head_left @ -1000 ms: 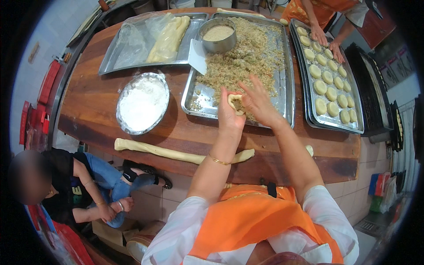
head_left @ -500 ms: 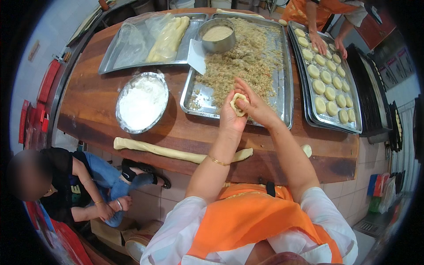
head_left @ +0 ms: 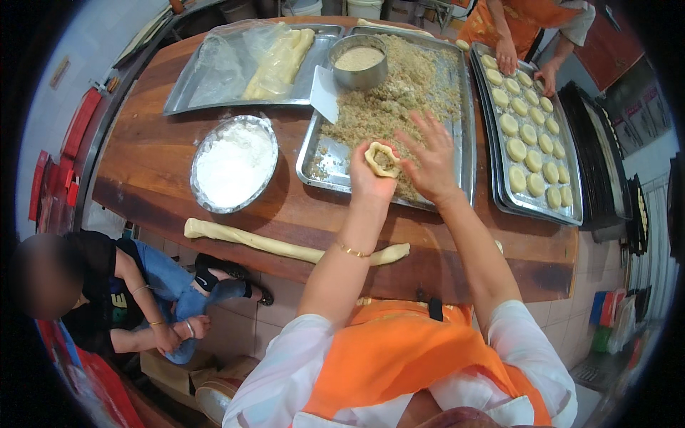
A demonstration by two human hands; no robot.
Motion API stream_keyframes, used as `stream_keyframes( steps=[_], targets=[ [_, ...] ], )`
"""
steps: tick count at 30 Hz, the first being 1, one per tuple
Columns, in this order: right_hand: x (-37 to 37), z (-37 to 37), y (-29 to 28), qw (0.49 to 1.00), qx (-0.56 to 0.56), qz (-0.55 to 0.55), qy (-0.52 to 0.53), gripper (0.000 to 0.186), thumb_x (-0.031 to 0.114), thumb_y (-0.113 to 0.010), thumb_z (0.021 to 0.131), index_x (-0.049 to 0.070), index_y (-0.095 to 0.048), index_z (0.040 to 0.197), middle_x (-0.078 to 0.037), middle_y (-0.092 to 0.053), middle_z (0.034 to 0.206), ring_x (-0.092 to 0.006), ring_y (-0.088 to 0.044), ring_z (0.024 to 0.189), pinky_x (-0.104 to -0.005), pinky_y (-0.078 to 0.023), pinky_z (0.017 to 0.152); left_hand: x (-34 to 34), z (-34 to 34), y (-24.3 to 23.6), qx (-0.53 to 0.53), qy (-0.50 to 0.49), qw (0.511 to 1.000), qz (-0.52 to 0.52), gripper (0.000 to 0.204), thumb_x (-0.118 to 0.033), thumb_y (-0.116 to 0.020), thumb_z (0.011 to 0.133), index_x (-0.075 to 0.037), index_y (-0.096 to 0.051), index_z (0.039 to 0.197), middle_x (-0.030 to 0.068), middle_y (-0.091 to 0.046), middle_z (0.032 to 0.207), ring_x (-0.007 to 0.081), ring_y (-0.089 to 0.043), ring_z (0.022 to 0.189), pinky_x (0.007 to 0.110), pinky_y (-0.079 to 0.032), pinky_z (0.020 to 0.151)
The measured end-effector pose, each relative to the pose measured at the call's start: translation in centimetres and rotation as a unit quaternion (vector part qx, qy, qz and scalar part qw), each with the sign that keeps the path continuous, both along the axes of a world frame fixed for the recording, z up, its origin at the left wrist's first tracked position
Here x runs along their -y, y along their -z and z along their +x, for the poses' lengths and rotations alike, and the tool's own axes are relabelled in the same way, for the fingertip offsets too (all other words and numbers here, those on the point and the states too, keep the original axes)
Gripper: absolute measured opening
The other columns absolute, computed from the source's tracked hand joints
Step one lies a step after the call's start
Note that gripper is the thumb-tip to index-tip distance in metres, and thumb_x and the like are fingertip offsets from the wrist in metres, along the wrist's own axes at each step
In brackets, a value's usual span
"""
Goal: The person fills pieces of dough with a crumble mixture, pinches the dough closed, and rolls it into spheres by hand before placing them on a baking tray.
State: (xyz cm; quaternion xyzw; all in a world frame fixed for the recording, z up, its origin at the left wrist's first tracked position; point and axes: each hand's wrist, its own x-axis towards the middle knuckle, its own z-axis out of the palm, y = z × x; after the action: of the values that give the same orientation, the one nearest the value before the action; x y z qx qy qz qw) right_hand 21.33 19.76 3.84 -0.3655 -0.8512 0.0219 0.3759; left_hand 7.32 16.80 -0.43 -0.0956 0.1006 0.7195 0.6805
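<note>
Cupped in my left hand (head_left: 368, 180) is a round dough wrapper (head_left: 384, 160), its rim raised and crumbly filling visible inside. My right hand (head_left: 432, 158) is open beside it, fingers spread and slightly blurred; its thumb side is close to the dough's edge, and whether they touch I cannot tell. Both hands are over the near part of a metal tray (head_left: 462, 153) spread with brownish crumbly filling (head_left: 421, 75). Across my left forearm's line, a long dough rope (head_left: 250, 241) lies near the table's front edge, partly hidden by that arm.
A metal bowl (head_left: 268, 171) holds white flour (head_left: 232, 167). A round tin (head_left: 371, 75) and white scraper (head_left: 325, 96) rest on the filling tray. Plastic-covered dough (head_left: 278, 65) lies back left. A co-worker's hands (head_left: 507, 57) touch a tray of round cakes (head_left: 528, 133). Someone sits left.
My right hand has drawn away from the dough and spread its fingers, so the filling inside shows. The co-worker's hands have shifted at their tray. The view has moved slightly.
</note>
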Motion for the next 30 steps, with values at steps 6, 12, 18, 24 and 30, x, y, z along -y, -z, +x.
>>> stream_keyframes(
  steps=[6,12,18,24,30],
  targets=[
    [2.3,-2.0,-0.5,0.823,-0.258,-0.466,-0.198,0.063,0.023,-0.064,0.095,0.009,-0.04,0.152,-0.014,-0.046,0.149,-0.0223,-0.045,0.136,-0.0354,-0.039,0.11,1.3,2.0,-0.5,-0.065,0.016,0.995,-0.069,0.021,-0.029,-0.059,0.101,-0.008,-0.06,0.097,0.0061,-0.062,0.092,0.0193,-0.062,0.083,0.034,-0.057,0.074],
    [3.4,-2.9,1.4,0.856,-0.241,-0.423,-0.176,0.055,0.011,-0.057,0.094,0.005,-0.044,0.147,-0.012,-0.055,0.136,-0.0194,-0.054,0.125,-0.0321,-0.044,0.104,1.4,2.0,1.0,-0.113,-0.002,0.992,-0.048,0.025,-0.035,-0.058,0.102,-0.01,-0.059,0.104,0.0045,-0.061,0.099,0.0173,-0.062,0.091,0.034,-0.057,0.081],
    [2.7,-0.8,-2.2,0.711,-0.37,-0.575,-0.164,0.052,0.006,-0.053,0.093,0.005,-0.047,0.145,-0.011,-0.058,0.131,-0.0179,-0.057,0.119,-0.0307,-0.047,0.101,3.9,1.5,-5.7,-0.222,0.065,0.972,0.028,0.039,-0.043,-0.045,0.106,-0.008,-0.059,0.11,0.004,-0.062,0.095,0.0131,-0.063,0.083,0.029,-0.057,0.069],
    [4.8,-1.8,-1.4,0.819,-0.225,-0.503,-0.16,0.061,0.017,-0.062,0.09,0.009,-0.043,0.148,-0.009,-0.054,0.139,-0.0207,-0.05,0.129,-0.0354,-0.039,0.11,4.1,0.9,-0.6,-0.275,0.092,0.954,0.074,0.038,-0.05,-0.052,0.102,-0.013,-0.06,0.106,-0.0005,-0.063,0.085,0.0061,-0.057,0.058,0.018,-0.038,0.036],
    [4.2,0.8,-3.4,0.933,-0.011,-0.259,-0.248,0.08,0.034,-0.078,0.081,0.012,-0.04,0.148,-0.015,-0.04,0.155,-0.0338,-0.028,0.149,-0.048,-0.02,0.123,4.9,1.3,-3.5,-0.167,0.113,0.978,0.049,0.039,-0.047,-0.044,0.106,-0.01,-0.057,0.111,0.0031,-0.062,0.086,0.0102,-0.058,0.059,0.02,-0.045,0.041]
  ],
)
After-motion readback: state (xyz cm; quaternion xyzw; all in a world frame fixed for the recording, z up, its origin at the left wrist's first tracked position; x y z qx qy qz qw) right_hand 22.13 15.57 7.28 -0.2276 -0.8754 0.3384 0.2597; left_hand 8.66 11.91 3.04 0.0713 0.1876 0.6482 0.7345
